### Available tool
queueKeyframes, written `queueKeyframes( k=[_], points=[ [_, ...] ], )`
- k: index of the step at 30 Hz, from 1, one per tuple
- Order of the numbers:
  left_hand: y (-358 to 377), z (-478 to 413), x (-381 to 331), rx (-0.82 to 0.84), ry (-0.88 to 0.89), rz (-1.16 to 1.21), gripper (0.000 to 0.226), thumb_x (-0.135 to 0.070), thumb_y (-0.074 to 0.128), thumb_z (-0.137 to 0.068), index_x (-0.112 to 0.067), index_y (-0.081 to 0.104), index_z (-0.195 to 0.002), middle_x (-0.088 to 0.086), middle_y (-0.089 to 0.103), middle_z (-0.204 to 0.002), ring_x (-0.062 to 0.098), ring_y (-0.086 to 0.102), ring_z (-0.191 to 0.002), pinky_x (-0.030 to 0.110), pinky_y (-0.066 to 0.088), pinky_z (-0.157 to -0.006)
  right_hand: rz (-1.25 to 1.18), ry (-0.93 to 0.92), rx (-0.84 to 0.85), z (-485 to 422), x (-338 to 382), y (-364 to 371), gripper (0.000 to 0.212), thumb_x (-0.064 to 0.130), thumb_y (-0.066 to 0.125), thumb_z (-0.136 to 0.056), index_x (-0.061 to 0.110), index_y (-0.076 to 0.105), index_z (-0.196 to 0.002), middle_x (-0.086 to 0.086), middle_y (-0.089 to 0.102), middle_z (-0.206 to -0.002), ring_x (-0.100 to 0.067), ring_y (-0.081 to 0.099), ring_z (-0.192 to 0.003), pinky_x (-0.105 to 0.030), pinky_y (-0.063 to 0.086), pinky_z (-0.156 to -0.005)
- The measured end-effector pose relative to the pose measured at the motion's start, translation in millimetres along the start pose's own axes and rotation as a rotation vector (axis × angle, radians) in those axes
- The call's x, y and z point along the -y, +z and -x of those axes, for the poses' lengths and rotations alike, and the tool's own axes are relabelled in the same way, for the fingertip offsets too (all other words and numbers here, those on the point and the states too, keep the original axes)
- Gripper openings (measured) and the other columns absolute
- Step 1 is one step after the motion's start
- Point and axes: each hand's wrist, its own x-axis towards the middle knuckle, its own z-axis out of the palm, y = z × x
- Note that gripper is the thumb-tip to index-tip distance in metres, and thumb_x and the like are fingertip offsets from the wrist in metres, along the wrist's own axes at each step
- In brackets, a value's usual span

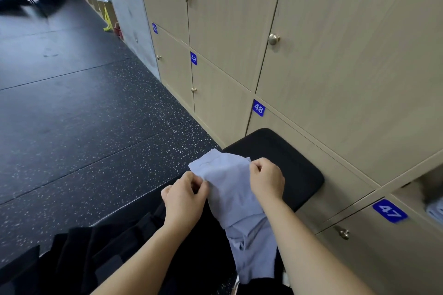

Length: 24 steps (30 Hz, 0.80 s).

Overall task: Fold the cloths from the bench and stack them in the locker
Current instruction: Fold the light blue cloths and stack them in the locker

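Pale blue cloth (230, 189) hangs low in the centre of the frame, over the black bench (287, 158). The left hand (184, 196) pinches its left edge; the right hand (266, 179) grips its right edge with curled fingers. Folding looks under way. Next, the held edges probably need bringing together, then the fold goes to the open locker (429, 189) at the frame's right edge, where another cloth (436, 211) seems to lie.
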Motion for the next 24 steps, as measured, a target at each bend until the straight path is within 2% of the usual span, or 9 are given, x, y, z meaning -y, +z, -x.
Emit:
queueKeyframes(
  k=[2,5,10,13,15,17,20,22,24],
  points=[
    [-4,1,-5,-0.002,-0.041,0.170,0.018,-0.021,0.066,-0.087,-0.022,0.056,-0.072,-0.007,0.065,-0.065,0.010,0.059,-0.066,0.026,0.039,-0.076,-0.166,0.029,0.013,5,2,-9,0.020,0.019,0.047,-0.093,0.015,0.059,-0.078,0.005,0.063,-0.078,-0.025,0.059,-0.084,-0.048,0.050,-0.083],
    [-13,3,-17,0.010,0.006,0.325,0.014,-0.010,0.066,-0.089,-0.021,0.059,-0.083,-0.001,0.067,-0.073,0.013,0.062,-0.069,0.021,0.046,-0.067,-0.314,0.012,0.019,14,10,-26,0.016,0.021,0.049,-0.096,0.017,0.061,-0.086,0.005,0.063,-0.083,-0.020,0.060,-0.084,-0.048,0.052,-0.085],
    [-35,5,-40,0.099,0.148,0.272,0.033,-0.009,0.070,-0.085,-0.036,0.063,-0.104,-0.005,0.062,-0.078,0.010,0.056,-0.069,0.029,0.049,-0.080,-0.457,-0.065,-0.051,33,27,-65,0.015,0.020,0.053,-0.097,0.015,0.061,-0.086,0.004,0.064,-0.082,-0.017,0.060,-0.082,-0.031,0.051,-0.075],
    [-52,12,-60,0.079,0.171,0.279,0.026,-0.010,0.072,-0.082,-0.031,0.068,-0.096,-0.008,0.067,-0.081,0.010,0.061,-0.074,0.032,0.051,-0.081,-0.470,-0.129,-0.146,47,36,-89,0.014,0.019,0.054,-0.094,0.019,0.060,-0.081,0.001,0.065,-0.083,-0.021,0.059,-0.084,-0.032,0.049,-0.074],
    [-65,19,-75,0.060,0.208,0.297,0.019,-0.008,0.072,-0.082,-0.025,0.071,-0.089,-0.010,0.066,-0.074,0.006,0.059,-0.068,0.027,0.047,-0.071,-0.458,-0.187,-0.225,56,42,-104,0.011,0.020,0.054,-0.092,0.018,0.062,-0.085,-0.003,0.066,-0.091,-0.024,0.059,-0.091,-0.038,0.049,-0.081],
    [-80,30,-93,0.059,0.250,0.316,0.018,-0.005,0.071,-0.080,-0.023,0.071,-0.081,-0.010,0.064,-0.067,0.005,0.054,-0.060,0.025,0.045,-0.065,-0.495,-0.216,-0.248,68,51,-125,0.008,0.014,0.054,-0.094,0.015,0.062,-0.093,-0.003,0.066,-0.098,-0.021,0.058,-0.095,-0.033,0.047,-0.083],
    [-99,42,-116,0.093,0.282,0.326,0.013,-0.014,0.070,-0.074,-0.026,0.067,-0.071,-0.009,0.063,-0.064,0.013,0.053,-0.059,0.032,0.047,-0.065,-0.580,-0.238,-0.232,87,65,-158,0.010,0.012,0.053,-0.095,0.017,0.056,-0.087,0.005,0.061,-0.085,-0.012,0.055,-0.080,-0.019,0.041,-0.068],
    [-111,51,-132,0.146,0.274,0.346,0.006,-0.017,0.066,-0.072,-0.024,0.065,-0.071,-0.007,0.062,-0.064,0.015,0.050,-0.059,0.031,0.044,-0.063,-0.612,-0.255,-0.240,98,73,-175,0.011,0.013,0.053,-0.095,0.017,0.055,-0.085,0.010,0.058,-0.080,-0.006,0.053,-0.074,-0.017,0.040,-0.065],
    [-121,58,-146,0.200,0.247,0.398,0.003,-0.013,0.062,-0.075,-0.014,0.064,-0.077,0.005,0.065,-0.072,0.017,0.051,-0.065,0.031,0.043,-0.063,-0.625,-0.268,-0.249,107,81,-189,0.009,0.014,0.053,-0.095,0.016,0.055,-0.086,0.012,0.056,-0.078,-0.002,0.051,-0.072,-0.019,0.039,-0.065]
  ],
)
